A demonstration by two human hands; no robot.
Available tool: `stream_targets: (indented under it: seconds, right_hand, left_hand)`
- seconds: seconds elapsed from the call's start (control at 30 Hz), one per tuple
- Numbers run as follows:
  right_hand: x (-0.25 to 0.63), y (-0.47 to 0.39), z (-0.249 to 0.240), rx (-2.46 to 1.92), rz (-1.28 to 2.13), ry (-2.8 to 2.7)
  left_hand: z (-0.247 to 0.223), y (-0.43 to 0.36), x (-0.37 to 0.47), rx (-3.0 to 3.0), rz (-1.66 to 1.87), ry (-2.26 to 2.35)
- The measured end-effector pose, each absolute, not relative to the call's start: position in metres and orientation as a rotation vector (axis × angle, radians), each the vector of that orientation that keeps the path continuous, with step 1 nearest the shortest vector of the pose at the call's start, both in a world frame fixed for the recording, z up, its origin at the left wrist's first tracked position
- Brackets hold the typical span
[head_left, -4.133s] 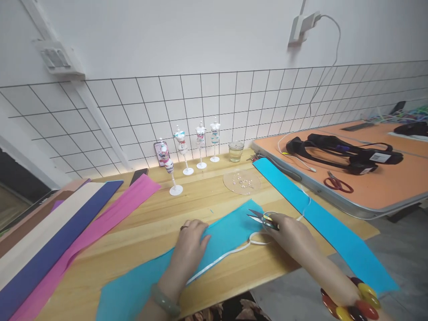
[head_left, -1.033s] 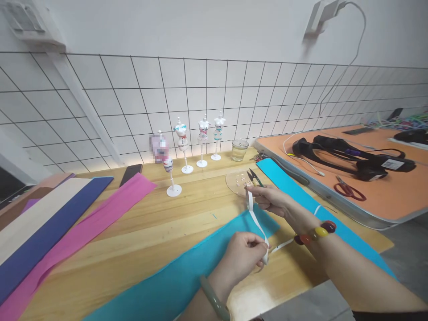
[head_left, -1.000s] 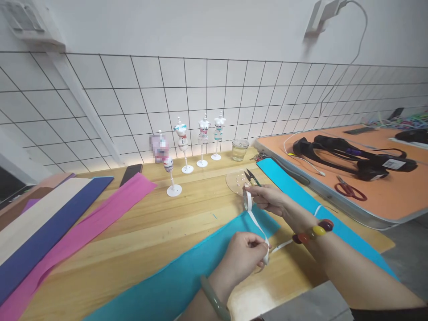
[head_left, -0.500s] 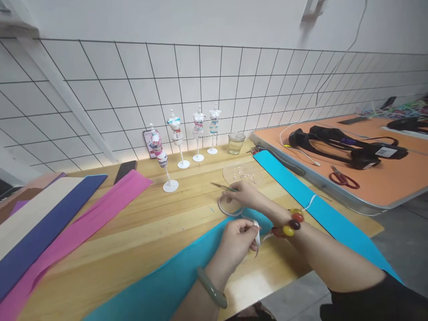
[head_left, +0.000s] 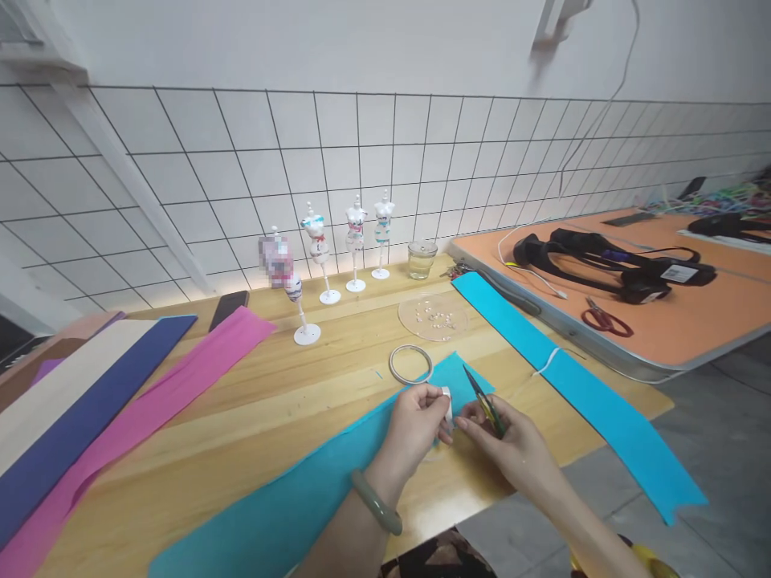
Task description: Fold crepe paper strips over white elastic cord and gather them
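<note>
Currently the left hand (head_left: pixel 415 427) is over the teal cloth (head_left: pixel 283 490), thumb and forefinger pinched together on a short piece of white tape (head_left: pixel 446 404). Right hand (head_left: pixel 515 437): fingers curled round thread snips (head_left: pixel 485 404), blades pointing away from the person; thumb tip just beside the tape, contact unclear from where I stand. Cloth lies flat on the wooden table (head_left: pixel 241 417). Ring-shaped roll (head_left: pixel 410 347) lies at the cloth's far edge. Beyond it, clear disc (head_left: pixel 413 325) bearing small beads (head_left: pixel 444 320). Farther right, bright blue strip (head_left: pixel 578 405), white cord (head_left: pixel 547 363) across it. Four miniature dress forms (head_left: pixel 355 233) stand behind, near a glass (head_left: pixel 422 261).
</note>
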State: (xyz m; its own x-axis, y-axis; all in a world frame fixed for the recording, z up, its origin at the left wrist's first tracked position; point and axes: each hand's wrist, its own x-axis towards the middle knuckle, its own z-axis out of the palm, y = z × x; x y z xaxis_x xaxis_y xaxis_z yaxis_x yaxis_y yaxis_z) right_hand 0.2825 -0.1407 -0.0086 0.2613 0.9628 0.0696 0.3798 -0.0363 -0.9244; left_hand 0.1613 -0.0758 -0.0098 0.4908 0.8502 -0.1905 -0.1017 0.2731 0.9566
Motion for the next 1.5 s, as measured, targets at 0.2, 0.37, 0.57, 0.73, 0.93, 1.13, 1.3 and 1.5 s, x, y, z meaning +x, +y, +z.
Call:
stream_targets:
  seconds: [0.2,0.37,0.57,0.73,0.93,1.13,1.3,1.5]
  right_hand:
    - [0.274,-0.142,-0.011,-1.532,0.823,-1.246]
    - [0.282,-0.142,-0.015,-1.559,0.859,-1.227]
    - [0.286,-0.142,-0.014,-1.533,0.888,-1.190]
    - [0.285,-0.143,-0.015,-1.491,0.916,-1.177]
    - [0.284,-0.143,-0.018,-1.453,0.923,-1.128]
    - [0.287,-0.143,-0.016,-1.327,0.958,-1.066]
    - [0.289,-0.151,-0.010,-1.331,0.847,-1.009]
    - [0.288,-0.165,-0.013,-1.374,0.836,-1.028]
  left_hand:
    - [-0.012,-0.077,0.162,1.139,0.721,0.806]
    - [-0.006,-0.077,0.154,1.038,0.602,0.707]
    - [0.005,-0.074,0.147,0.871,0.524,0.619]
    - [0.003,-0.075,0.148,1.054,0.526,0.728]
    - [-0.003,-0.077,0.151,1.162,0.537,0.821]
    - [-0.006,-0.071,0.152,1.168,0.584,0.871]
    - [-0.003,-0.068,0.151,1.189,0.632,0.940]
    - [0.003,-0.069,0.150,1.251,0.595,0.945]
